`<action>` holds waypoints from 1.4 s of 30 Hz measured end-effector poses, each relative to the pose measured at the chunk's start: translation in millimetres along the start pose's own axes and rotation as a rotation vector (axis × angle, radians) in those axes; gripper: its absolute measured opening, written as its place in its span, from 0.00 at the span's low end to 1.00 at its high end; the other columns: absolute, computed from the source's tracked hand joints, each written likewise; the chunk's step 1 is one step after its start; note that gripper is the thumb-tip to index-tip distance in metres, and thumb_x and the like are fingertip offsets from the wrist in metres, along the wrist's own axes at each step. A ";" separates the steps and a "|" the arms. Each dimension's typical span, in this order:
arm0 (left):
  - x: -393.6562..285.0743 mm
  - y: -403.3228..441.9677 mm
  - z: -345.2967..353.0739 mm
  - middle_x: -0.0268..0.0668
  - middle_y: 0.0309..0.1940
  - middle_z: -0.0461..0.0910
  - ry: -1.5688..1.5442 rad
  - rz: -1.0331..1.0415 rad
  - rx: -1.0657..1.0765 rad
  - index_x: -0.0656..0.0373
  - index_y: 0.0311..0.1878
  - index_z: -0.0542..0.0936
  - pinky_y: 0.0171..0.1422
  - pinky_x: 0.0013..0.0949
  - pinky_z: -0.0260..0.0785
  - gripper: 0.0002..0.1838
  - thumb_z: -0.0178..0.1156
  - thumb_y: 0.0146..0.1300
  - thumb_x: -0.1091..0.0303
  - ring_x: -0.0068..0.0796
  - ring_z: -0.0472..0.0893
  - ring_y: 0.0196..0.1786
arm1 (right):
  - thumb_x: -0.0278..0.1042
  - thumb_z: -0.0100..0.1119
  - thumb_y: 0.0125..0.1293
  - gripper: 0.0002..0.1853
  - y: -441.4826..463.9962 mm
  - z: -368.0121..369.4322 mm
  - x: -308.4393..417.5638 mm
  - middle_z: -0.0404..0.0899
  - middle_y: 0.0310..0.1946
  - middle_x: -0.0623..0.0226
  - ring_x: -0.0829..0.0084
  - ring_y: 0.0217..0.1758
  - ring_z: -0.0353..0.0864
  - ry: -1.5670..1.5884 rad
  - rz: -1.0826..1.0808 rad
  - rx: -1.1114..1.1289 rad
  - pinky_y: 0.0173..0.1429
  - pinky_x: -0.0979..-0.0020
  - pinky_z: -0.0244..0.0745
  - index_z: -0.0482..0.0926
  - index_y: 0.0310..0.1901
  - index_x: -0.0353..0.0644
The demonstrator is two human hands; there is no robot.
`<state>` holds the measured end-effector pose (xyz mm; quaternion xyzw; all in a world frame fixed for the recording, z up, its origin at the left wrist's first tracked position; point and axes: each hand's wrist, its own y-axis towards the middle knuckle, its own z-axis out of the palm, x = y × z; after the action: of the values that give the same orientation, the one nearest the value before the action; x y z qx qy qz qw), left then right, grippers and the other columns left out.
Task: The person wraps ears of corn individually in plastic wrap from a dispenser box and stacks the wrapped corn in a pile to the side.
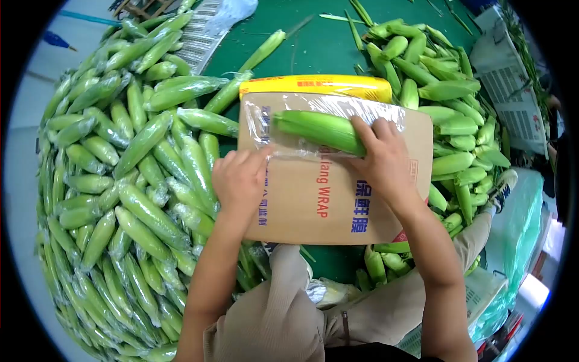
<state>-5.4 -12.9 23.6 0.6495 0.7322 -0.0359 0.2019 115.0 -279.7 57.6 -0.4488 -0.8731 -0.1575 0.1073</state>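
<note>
A cardboard box (289, 199) with printed lettering lies in front of me, and clear plastic film (295, 102) is spread over its upper part. On the film lies a green ear of corn (313, 128). My right hand (383, 154) has its fingers round the right end of that ear. At the box's left side, my left hand (242, 175) has its fingers together at the film's lower left edge; what they pinch is too small to make out. A yellow roll box (316, 88) runs along the far edge of the cardboard.
Film-wrapped corn (145, 199) is heaped on the left. Unwrapped ears (455, 125) are piled on the right, beside a pale crate (506, 78). A metal grille (202, 36) stands at the back left, and green plastic (512, 241) hangs at the right.
</note>
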 end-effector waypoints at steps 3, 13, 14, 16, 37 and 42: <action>2.3 10.0 3.8 0.40 0.35 0.84 -0.240 -0.065 -0.215 0.51 0.52 0.88 0.46 0.41 0.76 0.13 0.63 0.66 0.75 0.38 0.86 0.40 | 0.43 0.80 0.52 0.38 -9.9 -20.4 7.1 0.77 0.43 0.57 0.53 0.48 0.79 -0.076 0.063 0.114 0.50 0.55 0.77 0.78 0.66 0.48; -72.5 -53.0 -19.6 0.45 0.71 0.77 -0.150 0.255 0.091 0.60 0.67 0.78 0.82 0.59 0.56 0.26 0.59 0.74 0.53 0.48 0.73 0.75 | 0.64 0.75 0.53 0.42 -54.8 -21.1 29.7 0.76 0.53 0.57 0.52 0.56 0.77 0.149 -0.226 0.272 0.62 0.54 0.74 0.76 0.63 0.44; -70.2 -27.4 -15.5 0.46 0.73 0.75 -0.087 0.243 0.169 0.60 0.69 0.77 0.83 0.60 0.52 0.29 0.58 0.74 0.49 0.48 0.70 0.78 | 0.67 0.73 0.53 0.44 -50.1 -13.1 29.1 0.76 0.59 0.56 0.50 0.61 0.76 0.089 -0.217 0.083 0.67 0.54 0.72 0.76 0.63 0.43; -63.9 38.2 -1.7 0.46 0.74 0.73 0.127 0.288 0.111 0.57 0.71 0.76 0.84 0.61 0.51 0.33 0.56 0.74 0.43 0.47 0.67 0.80 | 0.67 0.73 0.52 0.45 -26.8 -17.5 27.9 0.75 0.62 0.56 0.51 0.65 0.74 0.098 -0.152 0.001 0.69 0.54 0.71 0.76 0.64 0.41; -109.1 56.3 -46.8 0.52 0.41 0.87 -0.069 0.292 0.944 0.55 0.54 0.81 0.55 0.54 0.78 0.29 0.74 0.47 0.56 0.59 0.86 0.47 | 0.68 0.62 0.63 0.34 40.1 29.4 -11.3 0.77 0.70 0.63 0.55 0.80 0.66 0.237 -0.488 0.191 0.79 0.43 0.60 0.81 0.65 0.55; -134.2 21.5 -47.5 0.58 0.52 0.85 -0.182 0.175 1.276 0.60 0.61 0.82 0.65 0.50 0.76 0.38 0.73 0.42 0.55 0.58 0.83 0.59 | 0.82 0.50 0.64 0.46 15.7 80.4 -15.1 0.52 0.86 0.81 0.61 0.91 0.36 0.205 -0.539 0.323 0.87 0.34 0.21 0.64 0.80 0.71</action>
<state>13.5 -120.4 117.5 0.6934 0.4914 -0.5020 -0.1601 132.8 -252.5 -19.1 -0.1608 -0.9587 -0.0842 0.2189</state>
